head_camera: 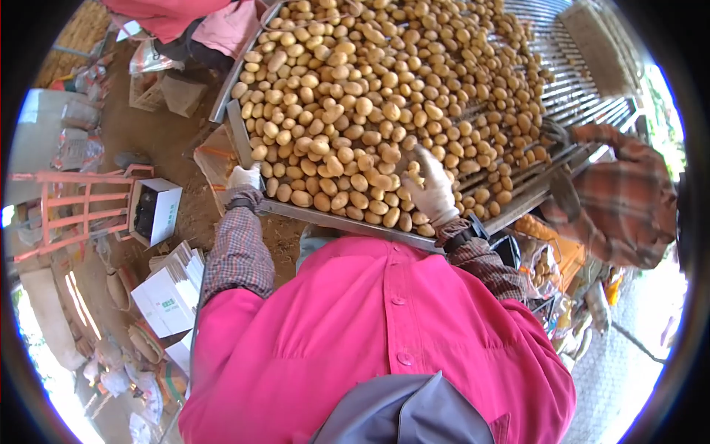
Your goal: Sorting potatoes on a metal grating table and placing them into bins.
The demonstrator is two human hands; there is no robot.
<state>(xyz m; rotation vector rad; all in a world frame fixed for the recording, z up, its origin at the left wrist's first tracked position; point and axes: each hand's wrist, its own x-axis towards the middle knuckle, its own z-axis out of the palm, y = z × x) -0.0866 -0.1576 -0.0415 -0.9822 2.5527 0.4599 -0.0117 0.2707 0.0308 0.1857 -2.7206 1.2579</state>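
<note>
Many round, tan potatoes (344, 150) cover a metal sorting table (338, 220) with a raised rim and slatted bars. My left hand (244, 177), in a white glove, is at the table's left corner, by the metal edge; whether it grips anything cannot be told. My right hand (432, 191), also gloved, reaches among the potatoes near the front rim. Its thumb and fingers are spread apart around small potatoes, and the frame does not settle whether it holds one.
A co-worker in a plaid sleeve (621, 194) works at the table's right side; another person in pink (166, 16) is at the upper left. White cardboard boxes (166, 299), a pink-orange metal rack (86, 205) and an orange crate (568, 258) stand around the table.
</note>
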